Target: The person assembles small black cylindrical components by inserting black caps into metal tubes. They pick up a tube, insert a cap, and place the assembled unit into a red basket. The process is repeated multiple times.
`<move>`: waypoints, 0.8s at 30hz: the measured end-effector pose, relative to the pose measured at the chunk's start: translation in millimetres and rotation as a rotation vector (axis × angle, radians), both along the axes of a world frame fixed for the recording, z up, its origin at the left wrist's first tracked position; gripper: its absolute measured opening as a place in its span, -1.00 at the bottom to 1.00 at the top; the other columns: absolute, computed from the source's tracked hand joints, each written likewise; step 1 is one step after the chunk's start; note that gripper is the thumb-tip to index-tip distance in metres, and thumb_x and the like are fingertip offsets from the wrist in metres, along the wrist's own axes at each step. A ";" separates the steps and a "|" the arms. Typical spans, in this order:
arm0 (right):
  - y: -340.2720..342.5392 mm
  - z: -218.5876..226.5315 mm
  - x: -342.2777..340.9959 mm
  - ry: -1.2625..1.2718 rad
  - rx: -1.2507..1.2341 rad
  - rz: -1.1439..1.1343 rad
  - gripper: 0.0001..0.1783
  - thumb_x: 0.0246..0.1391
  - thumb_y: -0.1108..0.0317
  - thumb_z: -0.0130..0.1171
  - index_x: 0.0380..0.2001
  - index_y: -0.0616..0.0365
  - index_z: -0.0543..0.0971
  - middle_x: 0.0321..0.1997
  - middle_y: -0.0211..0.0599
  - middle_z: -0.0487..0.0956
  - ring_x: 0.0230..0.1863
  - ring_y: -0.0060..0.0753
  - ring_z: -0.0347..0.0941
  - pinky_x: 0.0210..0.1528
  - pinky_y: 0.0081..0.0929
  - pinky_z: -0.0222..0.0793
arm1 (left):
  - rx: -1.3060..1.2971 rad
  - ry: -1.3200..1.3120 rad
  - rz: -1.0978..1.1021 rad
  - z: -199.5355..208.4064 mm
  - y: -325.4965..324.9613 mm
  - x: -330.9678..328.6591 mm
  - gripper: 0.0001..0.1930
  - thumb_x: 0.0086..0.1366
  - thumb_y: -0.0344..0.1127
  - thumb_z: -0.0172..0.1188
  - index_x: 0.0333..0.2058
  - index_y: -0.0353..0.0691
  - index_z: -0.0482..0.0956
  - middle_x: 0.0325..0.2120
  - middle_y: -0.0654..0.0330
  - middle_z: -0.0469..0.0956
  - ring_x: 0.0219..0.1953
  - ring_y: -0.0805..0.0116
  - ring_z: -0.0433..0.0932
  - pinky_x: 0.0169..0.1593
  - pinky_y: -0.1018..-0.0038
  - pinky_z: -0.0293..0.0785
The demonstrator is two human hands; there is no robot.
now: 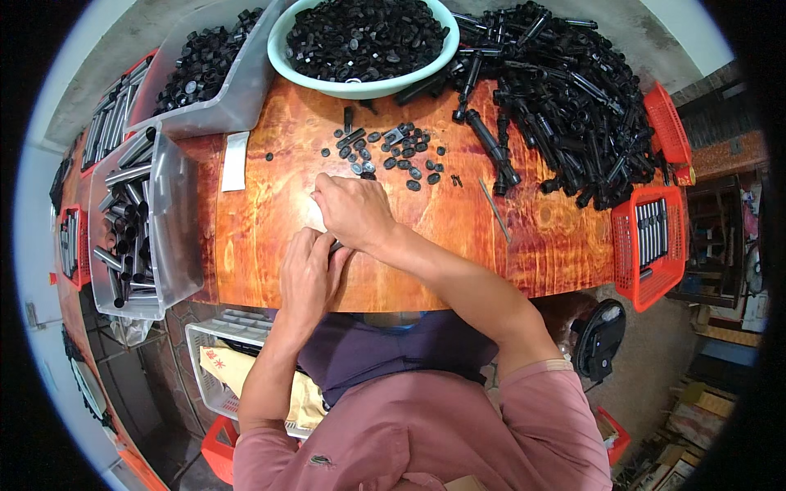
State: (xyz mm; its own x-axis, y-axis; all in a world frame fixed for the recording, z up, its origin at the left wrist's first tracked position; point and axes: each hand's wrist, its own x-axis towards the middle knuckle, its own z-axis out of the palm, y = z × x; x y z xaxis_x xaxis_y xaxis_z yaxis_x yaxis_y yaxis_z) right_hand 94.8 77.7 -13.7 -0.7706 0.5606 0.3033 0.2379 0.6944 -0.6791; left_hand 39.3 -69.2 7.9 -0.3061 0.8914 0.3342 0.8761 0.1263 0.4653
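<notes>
Near the table's front edge, my left hand (308,266) is closed, with a short stretch of a dark rod-like part (336,245) showing by its fingers. My right hand (356,209) lies just above and beyond it, fingers curled in; what they hold is hidden. A small black piece (368,174) shows at the far side of the right hand. Beyond my hands lie several loose small black caps (413,173), some with a greyish face. Among them are short black cylinders (350,137) and a grey metallic piece (396,135).
A pale green basin (282,61) of small black parts stands at the back. Black tubular assemblies (565,106) pile up at right, beside a red basket (679,262) of tubes. Clear bins (184,213) with tubes and caps stand left. A thin metal rod (495,211) and white strip (234,162) lie on the table.
</notes>
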 end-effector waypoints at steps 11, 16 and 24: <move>-3.0 -6.5 1.0 0.018 0.023 -0.036 -0.83 0.22 0.36 0.14 -0.40 0.21 0.48 -0.54 -0.07 0.60 -0.50 0.03 0.59 -0.48 -0.13 0.45 | -0.004 0.031 -0.046 0.9 -1.5 -3.3 -0.73 0.09 -0.40 0.44 -0.24 -0.32 0.61 -0.41 0.08 0.45 -0.34 0.10 0.49 -0.26 0.25 0.41; -3.3 -1.4 0.7 -0.031 -0.012 -0.043 -0.82 0.25 0.33 0.11 -0.38 0.22 0.50 -0.50 -0.05 0.62 -0.45 0.06 0.60 -0.41 -0.08 0.46 | -0.008 0.035 -0.013 -0.7 -1.8 -1.2 -0.73 0.13 -0.33 0.43 -0.23 -0.29 0.62 -0.44 0.11 0.42 -0.34 0.13 0.47 -0.25 0.28 0.35; 0.4 10.3 1.5 -0.072 0.029 -0.048 -0.78 0.25 0.31 0.09 -0.33 0.29 0.52 -0.44 0.00 0.64 -0.42 0.07 0.62 -0.38 -0.07 0.53 | 0.047 -0.042 0.013 -1.3 2.1 -5.9 -0.70 0.12 -0.32 0.46 -0.21 -0.31 0.64 -0.46 0.07 0.43 -0.37 0.09 0.46 -0.24 0.23 0.40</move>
State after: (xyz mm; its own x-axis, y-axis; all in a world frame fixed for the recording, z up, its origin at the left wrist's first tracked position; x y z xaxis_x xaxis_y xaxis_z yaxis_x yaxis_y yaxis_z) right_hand 96.3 78.1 -3.4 -0.7636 0.5890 0.2645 0.3190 0.7003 -0.6386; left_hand 33.4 -67.1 6.6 -0.3325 0.8709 0.3619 0.8540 0.1153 0.5073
